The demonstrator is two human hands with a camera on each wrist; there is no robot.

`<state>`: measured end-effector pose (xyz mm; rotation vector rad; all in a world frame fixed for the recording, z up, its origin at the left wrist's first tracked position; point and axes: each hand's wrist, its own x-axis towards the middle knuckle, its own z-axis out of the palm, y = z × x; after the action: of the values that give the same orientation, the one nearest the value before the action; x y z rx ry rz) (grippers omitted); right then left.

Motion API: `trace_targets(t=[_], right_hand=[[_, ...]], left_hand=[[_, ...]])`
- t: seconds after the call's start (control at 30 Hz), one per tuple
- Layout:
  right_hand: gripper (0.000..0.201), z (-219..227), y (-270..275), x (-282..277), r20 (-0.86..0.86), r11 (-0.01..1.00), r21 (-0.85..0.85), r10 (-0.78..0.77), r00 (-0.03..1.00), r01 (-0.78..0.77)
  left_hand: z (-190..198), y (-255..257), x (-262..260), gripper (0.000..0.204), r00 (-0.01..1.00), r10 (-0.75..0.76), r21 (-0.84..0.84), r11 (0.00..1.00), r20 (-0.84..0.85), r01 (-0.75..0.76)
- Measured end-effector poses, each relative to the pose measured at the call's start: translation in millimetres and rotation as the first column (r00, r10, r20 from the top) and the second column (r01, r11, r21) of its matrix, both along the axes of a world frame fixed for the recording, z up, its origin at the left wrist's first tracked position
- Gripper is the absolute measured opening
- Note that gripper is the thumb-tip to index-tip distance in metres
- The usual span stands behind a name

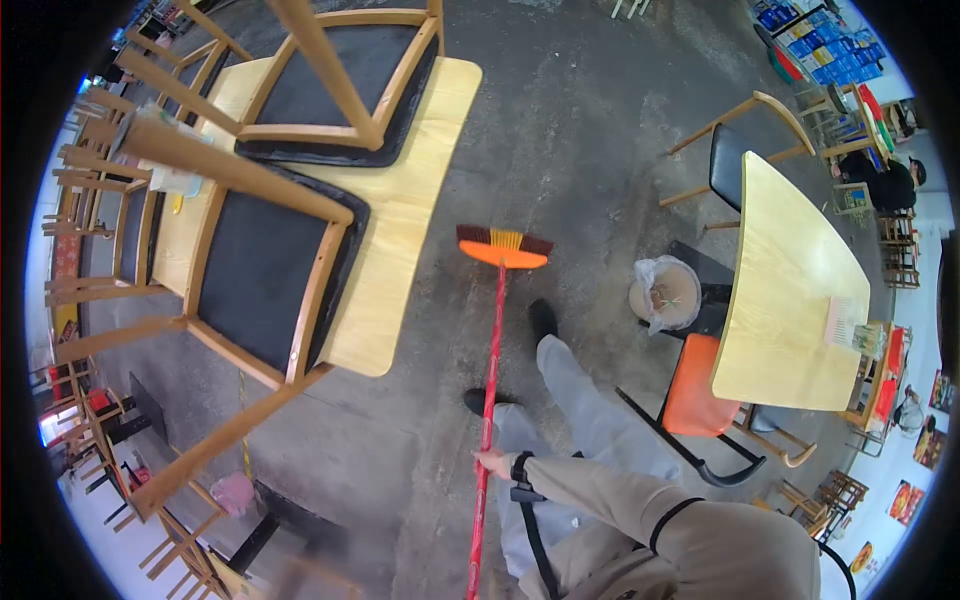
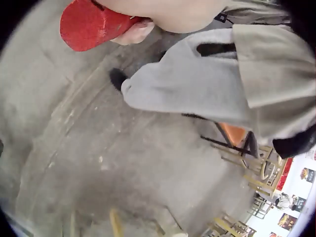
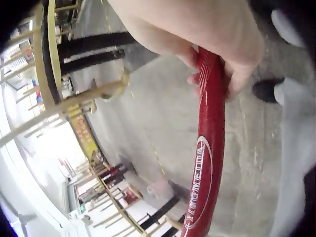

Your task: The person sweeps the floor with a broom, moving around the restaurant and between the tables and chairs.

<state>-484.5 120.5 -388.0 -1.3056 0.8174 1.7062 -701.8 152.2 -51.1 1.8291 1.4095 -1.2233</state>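
Note:
A broom (image 1: 503, 256) with an orange head and dark red and yellow bristles points away from me across the grey floor. Its red handle (image 1: 490, 390) runs back toward my body and leaves the bottom of the head view. My right hand (image 1: 492, 463) grips the handle partway along. In the right wrist view the fingers of that hand (image 3: 197, 29) wrap the red shaft above a white printed label (image 3: 199, 182). My left hand (image 2: 168, 12) is outside the head view; the left wrist view shows it curled round the handle's red upper part (image 2: 91, 24).
Upturned chairs (image 1: 265, 270) lie on a pale wooden table (image 1: 400, 230) at left, legs jutting toward me. To the right stand another table (image 1: 790, 290), an orange-seated chair (image 1: 700, 385) and a lined bin (image 1: 643, 300). A person (image 1: 890, 185) is at the far right.

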Motion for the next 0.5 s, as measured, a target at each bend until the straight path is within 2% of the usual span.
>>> trace_targets(t=[0.07, 0.13, 0.17, 0.2, 0.23, 0.27, 0.3, 0.33, 0.37, 0.4, 0.47, 0.5], right_hand=[[0.017, -5.0, -6.8, 65.2, 0.132, 0.994, 0.068, -0.092, 0.987, 0.083], [0.012, -10.0, -9.7, 151.8, 0.35, 0.983, 0.086, -0.184, 0.919, 0.164], [0.009, -16.8, -15.5, 197.1, 0.453, 0.966, 0.184, -0.25, 0.856, 0.184], [0.005, -2.2, -16.7, 249.7, 0.572, 0.967, 0.102, -0.249, 0.781, 0.234], [0.004, -23.0, -21.5, 292.1, 0.628, 0.925, 0.166, -0.366, 0.687, 0.341], [0.003, -32.5, -28.8, 339.6, 0.731, 0.912, 0.213, -0.387, 0.562, 0.35], [0.011, -34.8, -37.6, 386.7, 0.788, 0.924, 0.178, -0.34, 0.514, 0.338], [0.03, -60.9, -49.9, 425.8, 0.809, 0.9, 0.233, -0.389, 0.44, 0.368], [0.049, -56.7, -55.2, 460.9, 0.94, 0.916, 0.224, -0.292, 0.173, 0.333], [0.049, -49.1, -70.3, 489.4, 0.921, 0.932, 0.12, -0.233, 0.313, 0.341], [0.039, -71.9, -97.7, 531.6, 0.967, 0.938, 0.051, -0.133, 0.219, 0.343], [0.042, -75.4, -109.3, 550.2, 0.973, 0.935, 0.032, -0.11, 0.203, 0.354]], left_hand=[[-35.3, -5.8, 33.5, 0.039, 0.993, -0.047, 0.066, 0.997, 0.108, 0.04], [-84.8, -10.7, 77.6, 0.04, 0.97, -0.131, 0.142, 0.984, 0.203, 0.103], [-88.7, -11.3, 145.5, 0.042, 0.976, -0.094, 0.145, 0.987, 0.196, 0.066], [-124.7, -12.5, 172.1, 0.042, 0.955, -0.174, 0.159, 0.978, 0.24, 0.138], [-149.0, -14.3, 214.8, 0.041, 0.943, -0.135, 0.109, 0.988, 0.303, 0.106], [-160.8, -16.8, 271.3, 0.041, 0.935, -0.127, 0.08, 0.991, 0.332, 0.106], [-176.1, -20.5, 323.4, 0.04, 0.906, -0.137, 0.079, 0.99, 0.4, 0.115], [-199.2, -24.9, 363.1, 0.04, 0.846, -0.17, 0.091, 0.985, 0.505, 0.144], [-199.1, -29.1, 422.8, 0.038, 0.823, -0.141, 0.069, 0.99, 0.55, 0.123], [-216.9, -33.8, 459.9, 0.037, 0.754, -0.165, 0.069, 0.985, 0.635, 0.157], [-227.7, -42.9, 535.5, 0.034, 0.687, -0.216, 0.099, 0.974, 0.694, 0.206], [-223.7, -48.1, 566.6, 0.033, 0.648, -0.234, 0.112, 0.968, 0.725, 0.225]])
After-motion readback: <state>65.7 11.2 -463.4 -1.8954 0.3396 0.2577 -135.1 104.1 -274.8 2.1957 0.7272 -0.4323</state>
